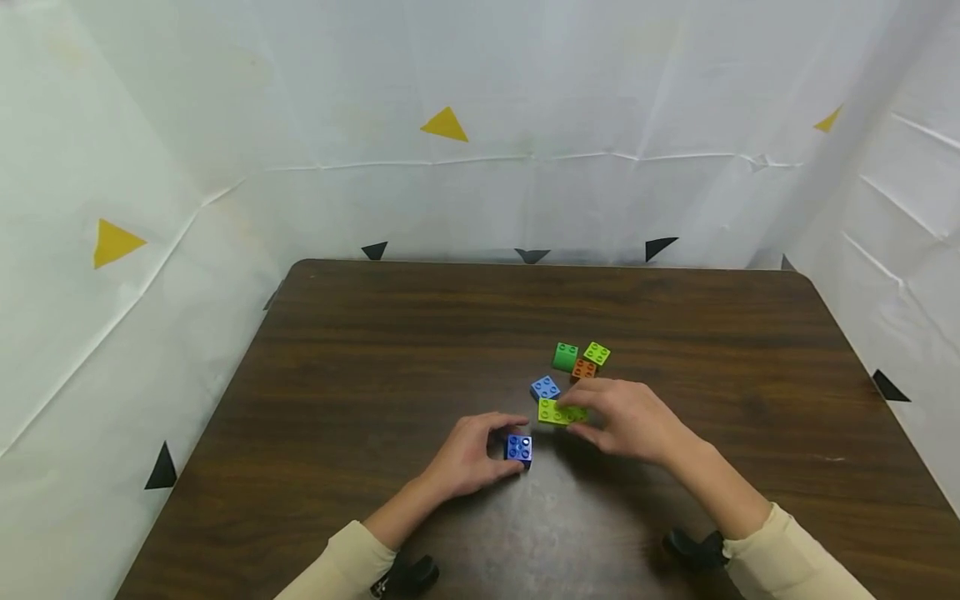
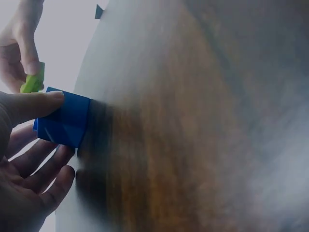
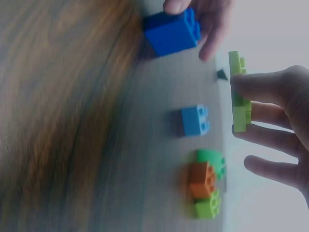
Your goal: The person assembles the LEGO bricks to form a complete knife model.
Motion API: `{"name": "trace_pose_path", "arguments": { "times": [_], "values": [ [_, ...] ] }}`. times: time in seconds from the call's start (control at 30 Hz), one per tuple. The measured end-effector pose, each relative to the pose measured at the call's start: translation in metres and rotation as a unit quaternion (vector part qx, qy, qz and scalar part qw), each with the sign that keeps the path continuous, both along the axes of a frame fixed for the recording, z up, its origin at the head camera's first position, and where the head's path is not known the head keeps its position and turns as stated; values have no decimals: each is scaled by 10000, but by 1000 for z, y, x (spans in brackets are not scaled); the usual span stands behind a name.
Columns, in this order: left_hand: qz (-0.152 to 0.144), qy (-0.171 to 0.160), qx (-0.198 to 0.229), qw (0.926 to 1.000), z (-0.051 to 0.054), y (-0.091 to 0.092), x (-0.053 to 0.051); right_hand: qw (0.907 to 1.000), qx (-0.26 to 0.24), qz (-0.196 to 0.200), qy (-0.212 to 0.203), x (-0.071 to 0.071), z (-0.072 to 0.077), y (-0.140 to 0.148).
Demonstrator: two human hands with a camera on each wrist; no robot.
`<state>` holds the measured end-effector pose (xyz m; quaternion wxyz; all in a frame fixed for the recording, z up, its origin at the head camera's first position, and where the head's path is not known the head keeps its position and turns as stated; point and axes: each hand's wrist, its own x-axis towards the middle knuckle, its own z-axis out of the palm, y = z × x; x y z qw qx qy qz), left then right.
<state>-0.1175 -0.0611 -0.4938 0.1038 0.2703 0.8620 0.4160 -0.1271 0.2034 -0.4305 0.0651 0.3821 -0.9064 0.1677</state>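
The left hand (image 1: 468, 454) is curling around a dark blue block (image 1: 519, 448), and its thumb is touching the block; I am not seeing well enough to tell if every finger is touching too. The right hand (image 1: 633, 417) is pinching a long lime block (image 1: 551, 412) and holding it up above the brown table (image 1: 337, 375). The dark blue block is sitting nearer and to the left of the long one. Farther off, a light blue block (image 1: 545, 388) is resting on the table. Beyond it, toward the right, a green block (image 1: 566, 357), an orange block (image 1: 582, 369) and a small lime block (image 1: 597, 353) are lying close together.
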Motion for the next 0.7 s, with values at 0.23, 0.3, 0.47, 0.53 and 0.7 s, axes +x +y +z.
{"name": "trace_pose_path", "arguments": {
  "times": [0.23,0.3,0.47,0.53,0.7],
  "values": [
    [12,-77,181,9998,-1,-1,7,9980,-185,579,150,15,3,-16],
    [19,-66,149,9999,-1,-2,9,9977,-169,644,108,20,3,-21],
    [-21,-99,104,9999,-2,-2,14,9976,-17,682,101,30,1,-32],
    [-57,-74,121,9999,-2,-2,16,9976,24,677,175,34,-2,-35],
    [-139,-42,201,9997,-2,-2,20,9972,-80,659,338,41,-10,-42]
  ]
}}
